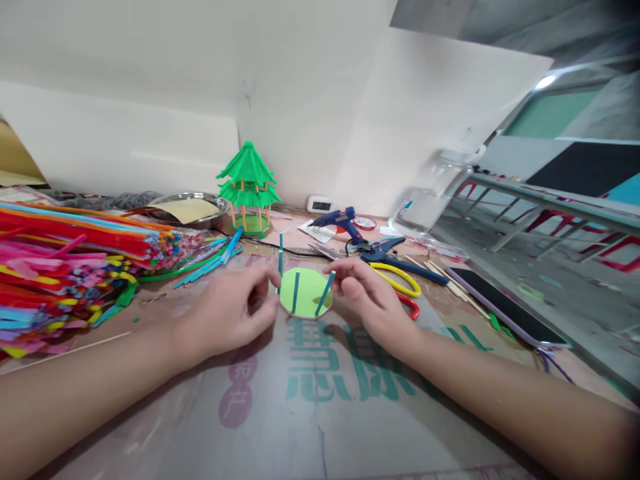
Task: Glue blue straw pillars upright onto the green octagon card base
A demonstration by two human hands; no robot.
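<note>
Head view: two hands flank the green disc (311, 285), three sticks on it

From my remote seat I see the disc resting on the cardboard sheet (270, 427), midway between both hands; the sheet presumably spares the counter. The left hand (235, 303) is at the left stick (281, 253), fingers curled, thumb below the index; the right hand (373, 297) has loosely bent fingers by the top of the right stick (325, 293). I cannot tell whether either grip is grasping a stick or merely steadying it. The left stick and middle stick (296, 292) look upright; the right one tilts outward, perhaps why fingers are there. The glue gun (336, 219) and blue hand tool (381, 252) lie to the right rear, likely for easy reach; the green pagoda model (250, 195) stands farther back, perhaps clear of elbows
</note>
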